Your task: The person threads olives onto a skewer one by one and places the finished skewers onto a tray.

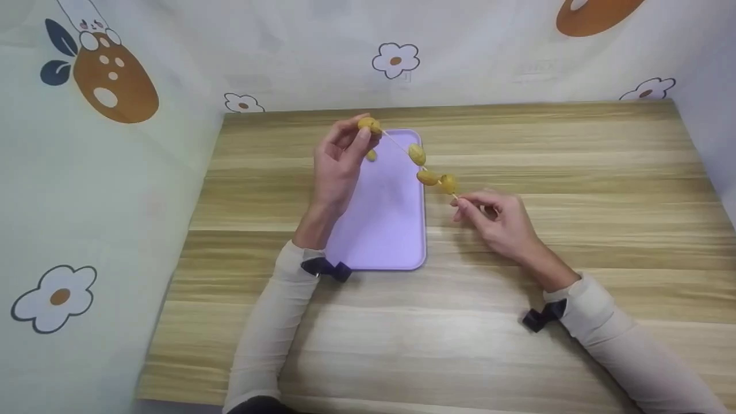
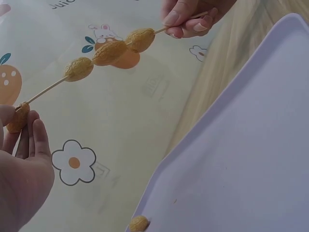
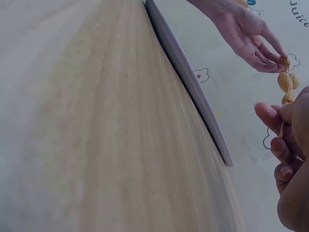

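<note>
Head view: we've got the left hand (image 1: 339, 164) pinching a wrinkled yellow piece (image 1: 369, 124) between thumb and fingers, at its own 1 o'clock. The right hand (image 1: 497, 221) pinches the opposite end of a thin skewer (image 1: 394, 141), thumb against fingertips. The skewer runs from 10 o'clock at the left hand down to 4 o'clock at the right.

Three threaded pieces (image 1: 426, 177) sit on it, nearer the right hand: at 10 o'clock from that hand, 3 o'clock from the left. A bare length of stick separates them from the pinched piece. Everything on the skewer is held up above the table (image 1: 460, 333); the purple tray (image 1: 385, 224) rests on the table, partly beneath the left hand. One loose piece (image 1: 371, 155) is on the tray, at 6 o'clock from the pinched one.

Occlusions: left fingers cover part of the pinched piece, so we can't tell how far the stick goes in. Left hand and forearm hide the tray's 9 o'clock side. Left wrist view cuts the loose piece at the bottom edge; it's near the tray's rim there. Right wrist view looks almost along the skewer, so pieces overlap, and the tray is nearly edge-on.
</note>
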Available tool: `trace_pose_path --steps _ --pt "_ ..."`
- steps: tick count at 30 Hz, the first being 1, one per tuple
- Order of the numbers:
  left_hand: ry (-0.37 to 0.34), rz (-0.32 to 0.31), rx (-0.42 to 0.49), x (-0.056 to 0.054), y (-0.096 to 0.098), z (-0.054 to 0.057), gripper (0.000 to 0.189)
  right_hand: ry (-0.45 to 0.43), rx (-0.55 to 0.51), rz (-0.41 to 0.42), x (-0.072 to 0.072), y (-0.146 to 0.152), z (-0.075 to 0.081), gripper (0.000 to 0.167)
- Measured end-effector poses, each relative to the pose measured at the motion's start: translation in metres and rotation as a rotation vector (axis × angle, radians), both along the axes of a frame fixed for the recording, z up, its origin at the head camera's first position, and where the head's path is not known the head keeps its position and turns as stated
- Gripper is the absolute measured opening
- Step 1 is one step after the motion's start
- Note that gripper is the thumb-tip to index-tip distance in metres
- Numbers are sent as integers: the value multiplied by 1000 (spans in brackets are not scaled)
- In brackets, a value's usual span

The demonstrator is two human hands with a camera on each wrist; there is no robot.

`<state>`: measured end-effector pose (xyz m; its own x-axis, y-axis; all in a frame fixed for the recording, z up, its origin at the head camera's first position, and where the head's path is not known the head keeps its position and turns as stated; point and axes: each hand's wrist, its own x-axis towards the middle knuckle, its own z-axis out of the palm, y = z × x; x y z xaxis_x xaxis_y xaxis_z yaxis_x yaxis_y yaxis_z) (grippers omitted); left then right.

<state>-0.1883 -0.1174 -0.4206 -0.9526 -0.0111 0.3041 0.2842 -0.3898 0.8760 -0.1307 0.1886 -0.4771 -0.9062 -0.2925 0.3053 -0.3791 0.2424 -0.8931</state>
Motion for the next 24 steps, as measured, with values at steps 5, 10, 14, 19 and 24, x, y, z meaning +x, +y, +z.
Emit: trace_pose_path --steps 5,10,14,19,24 --pt "10 -19 -18 2 4 1 25 10 4 -9 0 0 0 13" --pt "10 -19 -57 5 7 1 26 34 0 -6 0 0 2 13" --pt "24 -26 -52 6 9 1 25 60 3 -18 0 -1 3 14" --pt "34 -19 -63 7 11 0 22 69 -2 -61 1 0 5 15" --pt "33 -16 -53 7 13 -2 20 70 -3 -89 1 0 5 13"
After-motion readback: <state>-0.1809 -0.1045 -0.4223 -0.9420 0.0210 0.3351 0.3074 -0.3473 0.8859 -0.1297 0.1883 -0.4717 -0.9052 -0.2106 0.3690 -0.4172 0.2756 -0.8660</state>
